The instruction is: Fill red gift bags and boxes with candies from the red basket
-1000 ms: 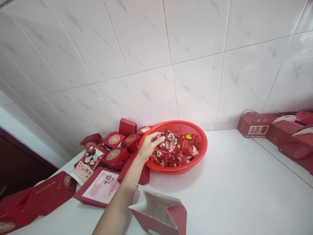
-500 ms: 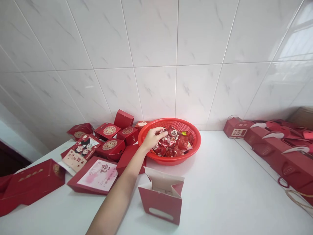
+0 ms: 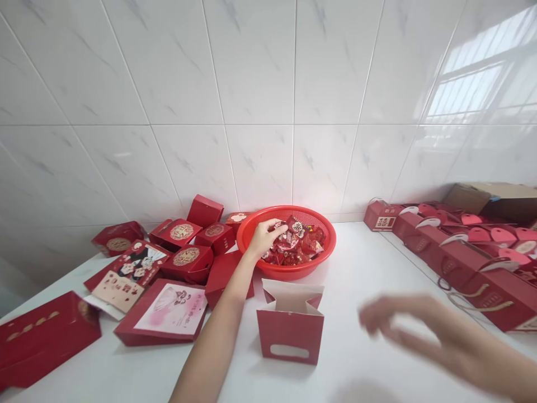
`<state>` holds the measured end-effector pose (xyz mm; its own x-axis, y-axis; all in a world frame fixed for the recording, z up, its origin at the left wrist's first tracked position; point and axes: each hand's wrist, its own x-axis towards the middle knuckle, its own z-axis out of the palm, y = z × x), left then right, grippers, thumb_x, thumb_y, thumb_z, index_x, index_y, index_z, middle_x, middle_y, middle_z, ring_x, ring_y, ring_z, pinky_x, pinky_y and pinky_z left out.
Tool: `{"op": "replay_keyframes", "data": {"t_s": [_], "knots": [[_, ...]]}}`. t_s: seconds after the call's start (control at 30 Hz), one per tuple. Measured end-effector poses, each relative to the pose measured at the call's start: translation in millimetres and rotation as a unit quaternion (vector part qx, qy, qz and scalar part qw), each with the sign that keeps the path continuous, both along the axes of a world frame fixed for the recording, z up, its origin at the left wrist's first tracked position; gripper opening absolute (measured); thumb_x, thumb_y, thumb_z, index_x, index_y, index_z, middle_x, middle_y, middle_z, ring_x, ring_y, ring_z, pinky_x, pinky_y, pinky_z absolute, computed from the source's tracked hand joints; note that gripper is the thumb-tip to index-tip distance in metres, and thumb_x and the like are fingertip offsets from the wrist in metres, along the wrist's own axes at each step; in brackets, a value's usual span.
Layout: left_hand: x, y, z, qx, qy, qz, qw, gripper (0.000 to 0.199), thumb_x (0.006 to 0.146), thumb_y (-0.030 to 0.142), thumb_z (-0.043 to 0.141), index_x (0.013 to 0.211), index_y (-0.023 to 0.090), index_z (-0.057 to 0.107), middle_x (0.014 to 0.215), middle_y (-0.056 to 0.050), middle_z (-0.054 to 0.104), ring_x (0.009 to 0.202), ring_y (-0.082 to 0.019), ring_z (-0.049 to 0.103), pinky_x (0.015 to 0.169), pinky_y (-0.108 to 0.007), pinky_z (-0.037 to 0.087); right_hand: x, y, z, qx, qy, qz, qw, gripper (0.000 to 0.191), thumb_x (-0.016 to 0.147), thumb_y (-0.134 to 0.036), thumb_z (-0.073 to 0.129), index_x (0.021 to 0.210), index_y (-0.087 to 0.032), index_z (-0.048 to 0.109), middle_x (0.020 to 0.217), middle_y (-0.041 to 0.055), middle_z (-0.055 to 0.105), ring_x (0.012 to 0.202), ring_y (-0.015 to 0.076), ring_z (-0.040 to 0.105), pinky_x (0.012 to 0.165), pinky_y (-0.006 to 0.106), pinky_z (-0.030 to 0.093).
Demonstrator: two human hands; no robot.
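Observation:
My left hand (image 3: 265, 237) is down in a red plastic basket (image 3: 286, 275), its thumb and fingers closed on a wrapped candy at the left of the pile. Under and beside it lie several red wrapped candies (image 3: 298, 244); my fingertips are partly hidden among them. In front of the basket stands a red paper gift box (image 3: 289, 330), upright, its top flaps spread and a pale oval window low on its front. To the right of that box my right hand (image 3: 423, 330) hangs above the white table, blurred, thumb and fingers apart, holding nothing.
Several red boxes, including a picture-fronted box (image 3: 176, 308) and a long box (image 3: 46, 341), crowd the left side. Rows of red handled boxes (image 3: 457, 260) line the right, before a brown carton (image 3: 490, 197). A tiled wall (image 3: 260, 168) closes off the back.
My right hand has come into view from the right. My left hand stays in the basket. The view has shifted, showing more of the boxes on the right.

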<state>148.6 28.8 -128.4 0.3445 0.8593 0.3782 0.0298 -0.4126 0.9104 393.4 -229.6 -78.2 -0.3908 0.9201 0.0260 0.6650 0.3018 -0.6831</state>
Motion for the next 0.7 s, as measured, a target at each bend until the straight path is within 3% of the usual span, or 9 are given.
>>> {"op": "replay_keyframes", "data": {"t_s": [0.07, 0.13, 0.2, 0.27, 0.37, 0.5, 0.7], "knots": [[-0.4, -0.6, 0.3, 0.007, 0.002, -0.003, 1.0, 0.034, 0.071, 0.048, 0.072, 0.08, 0.015, 0.069, 0.073, 0.0, 0.063, 0.072, -0.017, 0.059, 0.07, -0.028, 0.046, -4.3, 62.6, 13.4, 0.087, 0.098, -0.06, 0.989, 0.037, 0.093, -0.053, 0.051, 0.108, -0.025, 0.07, 0.109, 0.0101, 0.071, 0.1, 0.026, 0.068, 0.087, 0.04, 0.057], [-0.7, -0.8, 0.2, 0.018, 0.006, -0.005, 1.0, 0.036, 0.072, 0.05, 0.071, 0.08, 0.015, 0.069, 0.073, 0.0, 0.063, 0.07, -0.017, 0.058, 0.069, -0.027, 0.045, -17.9, 126.3, 14.2, 0.137, 0.162, -0.127, 0.969, 0.039, 0.086, -0.051, 0.063, 0.113, -0.023, 0.066, 0.11, 0.0101, 0.07, 0.101, 0.025, 0.067, 0.088, 0.04, 0.056], [-1.2, 0.0, -1.2, 0.033, 0.012, -0.002, 0.999, 0.038, 0.074, 0.052, 0.07, 0.081, 0.015, 0.069, 0.073, -0.001, 0.063, 0.07, -0.016, 0.057, 0.067, -0.026, 0.044, -36.6, 177.8, 3.7, 0.084, 0.21, -0.167, 0.959, 0.048, 0.078, -0.047, 0.074, 0.118, -0.023, 0.062, 0.108, 0.0095, 0.069, 0.09, 0.0226, 0.068, 0.079, 0.038, 0.058], [-1.9, 2.2, -4.0, 0.045, 0.016, 0.015, 0.999, 0.039, 0.077, 0.054, 0.067, 0.082, 0.015, 0.069, 0.072, -0.001, 0.063, 0.069, -0.016, 0.057, 0.066, -0.026, 0.044, -53.6, 211.2, -12.5, -0.009, 0.263, -0.139, 0.955, 0.048, 0.073, -0.044, 0.079, 0.112, -0.021, 0.064, 0.093, 0.0066, 0.069, 0.081, 0.0211, 0.067, 0.068, 0.035, 0.06], [-3.1, 7.1, -9.8, 0.047, 0.004, 0.066, 0.997, 0.039, 0.078, 0.053, 0.066, 0.081, 0.015, 0.069, 0.072, -0.002, 0.064, 0.069, -0.017, 0.058, 0.065, -0.026, 0.045, -66.0, 232.6, -33.9, -0.065, 0.337, -0.084, 0.935, 0.036, 0.07, -0.046, 0.079, 0.089, -0.018, 0.068, 0.083, 0.0039, 0.064, 0.077, 0.0187, 0.063, 0.06, 0.032, 0.06], [-4.4, 12.0, -14.7, 0.024, -0.034, 0.113, 0.993, 0.035, 0.076, 0.05, 0.067, 0.085, 0.016, 0.071, 0.078, -0.003, 0.068, 0.075, -0.018, 0.062, 0.071, -0.027, 0.048, -62.1, 238.7, -46.2, -0.066, 0.404, -0.119, 0.905, 0.025, 0.066, -0.037, 0.08, 0.076, -0.019, 0.066, 0.084, 0.003, 0.063, 0.075, 0.0158, 0.06, 0.059, 0.027, 0.058], [-4.0, 13.0, -12.6, -0.032, -0.075, 0.192, 0.978, 0.027, 0.071, 0.045, 0.071, 0.078, 0.018, 0.07, 0.075, 0.0, 0.069, 0.076, -0.018, 0.064, 0.07, -0.025, 0.049, -58.1, 242.8, -56.2, -0.073, 0.324, -0.165, 0.928, 0.015, 0.073, -0.031, 0.072, 0.071, -0.018, 0.064, 0.069, -0.0002, 0.063, 0.064, 0.0136, 0.059, 0.054, 0.024, 0.047]]}}
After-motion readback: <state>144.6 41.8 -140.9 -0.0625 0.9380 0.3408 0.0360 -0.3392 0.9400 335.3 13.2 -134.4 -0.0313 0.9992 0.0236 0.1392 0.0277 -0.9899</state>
